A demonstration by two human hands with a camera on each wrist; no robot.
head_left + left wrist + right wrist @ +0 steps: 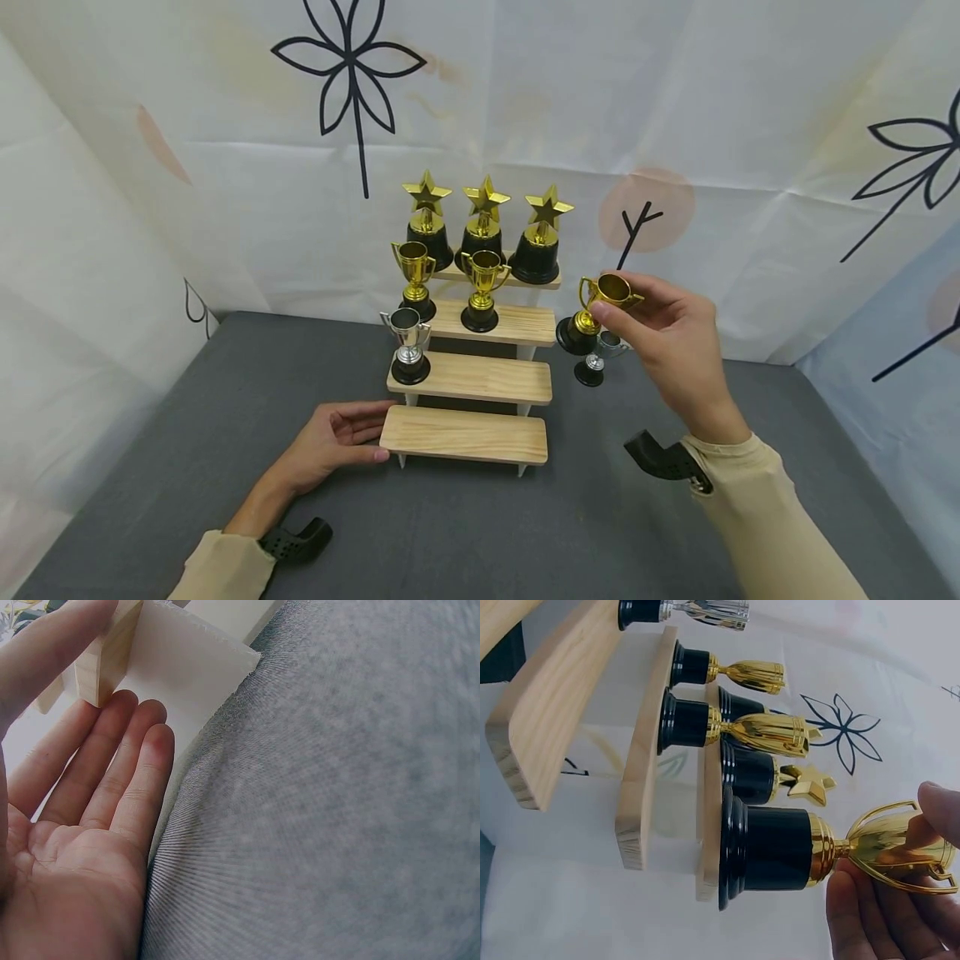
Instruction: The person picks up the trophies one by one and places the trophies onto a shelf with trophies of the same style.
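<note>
Nearest, across the dark grey table (465, 533), the left end of the bottom step (465, 435) of a wooden four-step stand is being met by the left hand (337, 437); the hand is being kept relaxed, its fingers nearly straight, with the thumb being placed at the front corner and the fingertips behind it. On the second step, a silver trophy cup (409, 343) is being supported at the left end. Farther off, a gold trophy cup (587, 321) is being held between the thumb and fingers of the right hand (667, 333), its bowl being pinched and its black base being left uncovered, just beyond the right end of the third step. Behind it, a second silver cup (595, 362) is being partly hidden on the table. On the third step, two gold cups (482, 293) are being borne, at the left end and near the middle. On the top step, three gold star trophies (483, 233) are being carried in a row, and the background is being filled by a white cloth (525, 100) with drawn flowers.
</note>
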